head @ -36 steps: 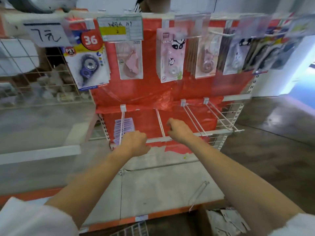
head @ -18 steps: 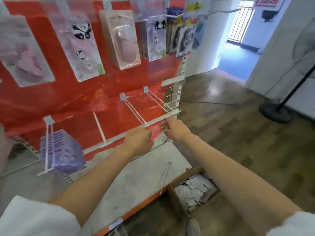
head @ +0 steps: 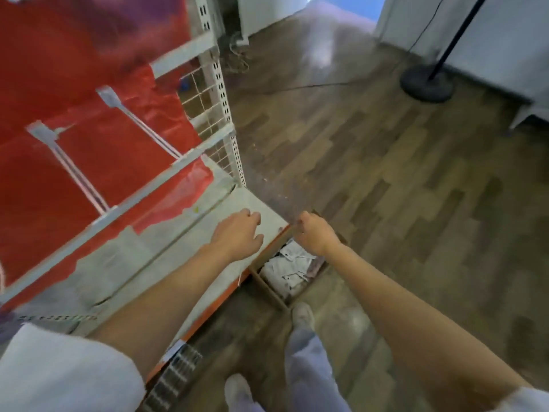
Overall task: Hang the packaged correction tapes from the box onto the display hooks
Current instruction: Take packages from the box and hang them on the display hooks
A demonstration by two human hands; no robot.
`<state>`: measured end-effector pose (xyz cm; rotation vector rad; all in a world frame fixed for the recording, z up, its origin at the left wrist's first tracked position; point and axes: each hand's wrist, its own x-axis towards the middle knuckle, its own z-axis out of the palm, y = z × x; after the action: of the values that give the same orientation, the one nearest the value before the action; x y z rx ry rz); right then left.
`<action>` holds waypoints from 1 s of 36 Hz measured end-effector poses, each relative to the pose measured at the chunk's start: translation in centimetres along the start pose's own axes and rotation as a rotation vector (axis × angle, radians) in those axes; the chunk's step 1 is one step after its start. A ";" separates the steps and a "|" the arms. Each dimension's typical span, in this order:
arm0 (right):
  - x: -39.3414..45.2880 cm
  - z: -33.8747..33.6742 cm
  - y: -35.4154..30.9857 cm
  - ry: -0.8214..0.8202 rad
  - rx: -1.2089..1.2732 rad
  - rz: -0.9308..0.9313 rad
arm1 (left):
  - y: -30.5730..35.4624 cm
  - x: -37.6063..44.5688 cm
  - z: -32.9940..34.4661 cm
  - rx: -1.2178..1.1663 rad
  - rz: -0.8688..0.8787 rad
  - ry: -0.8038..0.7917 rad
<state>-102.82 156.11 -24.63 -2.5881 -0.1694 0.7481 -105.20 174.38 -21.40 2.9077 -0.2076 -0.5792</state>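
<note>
- Light: bright, even and soft indoors; cool bluish daylight enters from about 1 o'clock.
- Glare: a pale washed-out patch on the wooden floor (head: 322, 52) at 12 o'clock.
- Shadows: faint and diffuse; darker under the shelf (head: 166, 263) edge near 6 o'clock.
- Blur: strong motion smear across the whole frame; the red backing (head: 53, 69) and display hooks (head: 71, 171) at 9 to 10 o'clock are streaked.
- Focus: forearms, left hand (head: 237, 233) and right hand (head: 316, 233) soft-edged; box (head: 286, 272) contents indistinct.
- Distortion: wide-angle bending; shelf upright (head: 221, 84) leans, sleeves at 7 and 5 o'clock stretched.
</note>
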 end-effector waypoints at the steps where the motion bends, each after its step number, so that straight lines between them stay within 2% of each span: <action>1: 0.6 0.6 1.4 -0.016 0.009 0.021 | 0.7 1.1 0.7 -0.001 -0.005 -0.025; 9: 5.3 5.8 12.3 -0.135 0.118 0.169 | 6.8 9.0 7.8 -0.027 -0.023 -0.232; 15: 9.5 8.6 17.4 -0.173 0.192 0.231 | 8.4 12.9 11.7 -0.071 -0.050 -0.280; 24: 14.7 13.8 20.4 -0.261 0.326 0.339 | 5.9 17.9 18.8 -0.160 -0.136 -0.312; 32: 22.1 23.7 23.9 -0.295 0.381 0.406 | 1.0 22.8 30.5 -0.191 -0.138 -0.357; 36: 27.4 29.0 25.8 -0.299 0.392 0.437 | -1.8 25.9 36.1 -0.207 -0.137 -0.286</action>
<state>-95.15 150.33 -71.19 -2.1451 0.4272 1.1883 -95.39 166.83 -64.08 2.6444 0.0171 -0.9777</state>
